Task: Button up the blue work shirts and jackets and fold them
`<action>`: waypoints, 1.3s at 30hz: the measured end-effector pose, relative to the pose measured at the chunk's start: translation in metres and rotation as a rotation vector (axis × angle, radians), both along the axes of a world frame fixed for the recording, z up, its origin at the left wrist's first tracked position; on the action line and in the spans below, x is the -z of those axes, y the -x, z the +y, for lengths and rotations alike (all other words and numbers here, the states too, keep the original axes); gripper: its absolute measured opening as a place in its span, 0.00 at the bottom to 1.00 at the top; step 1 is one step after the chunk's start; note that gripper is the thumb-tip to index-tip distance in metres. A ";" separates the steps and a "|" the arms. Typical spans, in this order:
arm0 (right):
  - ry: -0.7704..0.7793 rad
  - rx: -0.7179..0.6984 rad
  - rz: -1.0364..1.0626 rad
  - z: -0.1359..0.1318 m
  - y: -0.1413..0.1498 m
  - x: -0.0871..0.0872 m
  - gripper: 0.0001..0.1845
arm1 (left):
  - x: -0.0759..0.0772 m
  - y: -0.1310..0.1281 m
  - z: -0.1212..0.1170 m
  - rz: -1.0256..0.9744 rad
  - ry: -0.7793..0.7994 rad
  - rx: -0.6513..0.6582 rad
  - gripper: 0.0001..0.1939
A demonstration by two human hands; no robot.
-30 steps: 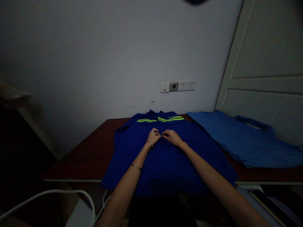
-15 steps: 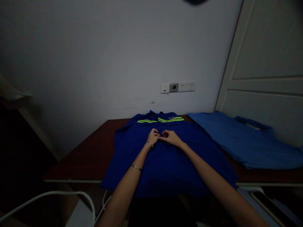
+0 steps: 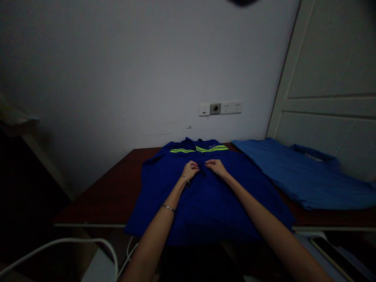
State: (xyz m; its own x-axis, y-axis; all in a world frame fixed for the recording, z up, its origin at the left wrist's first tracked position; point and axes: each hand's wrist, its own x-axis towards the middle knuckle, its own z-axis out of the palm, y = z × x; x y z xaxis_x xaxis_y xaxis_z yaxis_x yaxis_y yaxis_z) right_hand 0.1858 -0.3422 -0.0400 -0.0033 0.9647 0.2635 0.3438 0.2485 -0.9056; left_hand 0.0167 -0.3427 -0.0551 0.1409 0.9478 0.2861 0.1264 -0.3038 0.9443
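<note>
Blue shirt (image 3: pixel 211 211) lies flat, long axis running from collar at the wall (image 3: pixel 117 66) to hem over the table's near edge. Its front opening sits directly between the hands, neither clearly nearer. Left hand (image 3: pixel 191 169): fingertips pinched together on the opening's cloth. Right hand (image 3: pixel 215 166): fingers bunched just beside it (grip on cloth: cannot tell, too dim). Surface: dark red table (image 3: pixel 111 188), lighter blue garment (image 3: pixel 299 176) at right. Room: dim; wall sockets (image 3: pixel 231 107), pale door (image 3: pixel 329 70).
</note>
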 end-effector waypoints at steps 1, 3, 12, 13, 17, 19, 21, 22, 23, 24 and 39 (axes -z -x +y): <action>0.006 0.011 0.008 0.001 -0.001 0.000 0.13 | -0.001 0.000 0.000 0.004 -0.003 0.021 0.13; 0.024 0.023 0.034 0.002 -0.002 0.000 0.13 | -0.002 0.001 -0.001 0.028 -0.012 0.055 0.12; 0.112 -0.037 0.142 -0.003 0.001 -0.001 0.23 | -0.009 0.007 -0.008 0.386 -0.070 0.119 0.11; 0.120 -0.047 0.152 -0.003 0.002 -0.001 0.24 | -0.009 0.007 -0.009 0.421 -0.096 0.107 0.10; 0.141 -0.094 0.185 -0.006 0.004 -0.003 0.29 | -0.011 0.008 -0.011 0.495 -0.209 0.038 0.09; 0.135 -0.091 0.177 -0.007 0.003 -0.003 0.28 | -0.012 0.009 -0.011 0.497 -0.239 0.003 0.10; 0.121 -0.067 0.155 -0.006 0.002 -0.003 0.25 | -0.013 0.009 -0.010 0.490 -0.251 -0.007 0.10; 0.115 -0.053 0.144 -0.005 0.001 -0.002 0.23 | -0.013 0.009 -0.010 0.488 -0.253 -0.002 0.10; 0.112 -0.043 0.138 -0.005 0.001 -0.001 0.21 | -0.013 0.010 -0.009 0.486 -0.250 0.004 0.09; 0.112 -0.038 0.135 -0.004 0.000 0.000 0.19 | -0.013 0.010 -0.009 0.483 -0.244 0.011 0.09; 0.022 0.032 0.021 0.001 0.001 0.004 0.16 | -0.014 0.006 -0.016 0.441 -0.295 -0.014 0.08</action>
